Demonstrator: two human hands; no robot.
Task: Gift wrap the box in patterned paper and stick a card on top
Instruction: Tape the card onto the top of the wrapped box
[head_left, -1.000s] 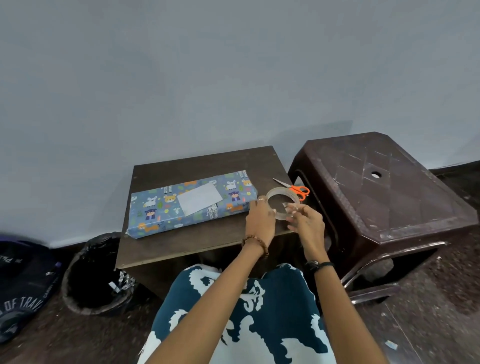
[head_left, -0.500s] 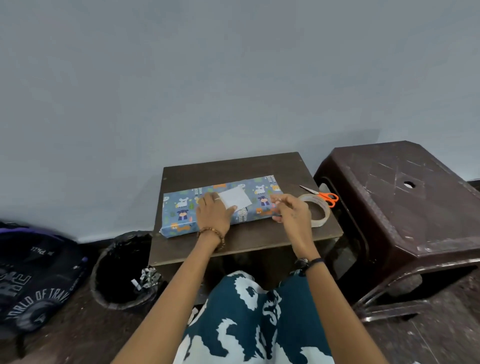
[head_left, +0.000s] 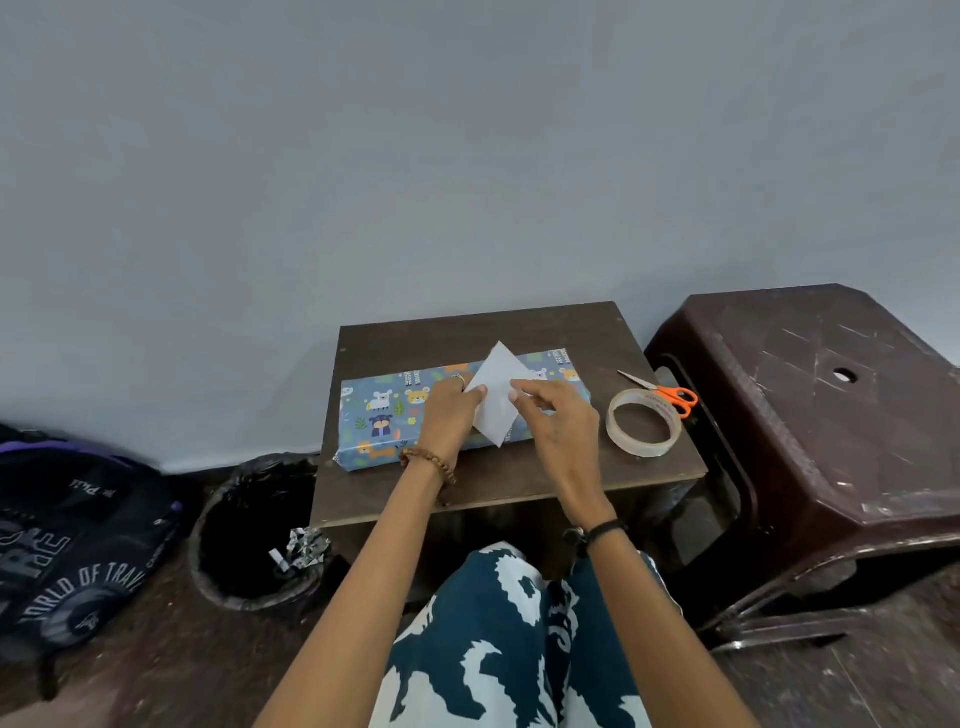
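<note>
Since half a second ago I have turned the card (head_left: 497, 395) cornerwise on the wrapped box (head_left: 387, 415). Left hand (head_left: 449, 410) pinches its left corner; right hand (head_left: 558, 421) pinches what I guess is tape. Next, press it down flat.

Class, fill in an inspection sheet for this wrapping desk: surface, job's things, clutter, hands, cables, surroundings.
Surface: small brown table.
Job's things: wrapped box lying flat; white card turned diamond-wise over it.
Clutter: tape roll and scissors right of the box.
Hands: left hand pinches the card's left corner; right hand holds its right side.
Cables: nothing seen.
Surroundings: bin and backpack left, plastic stool right.
</note>
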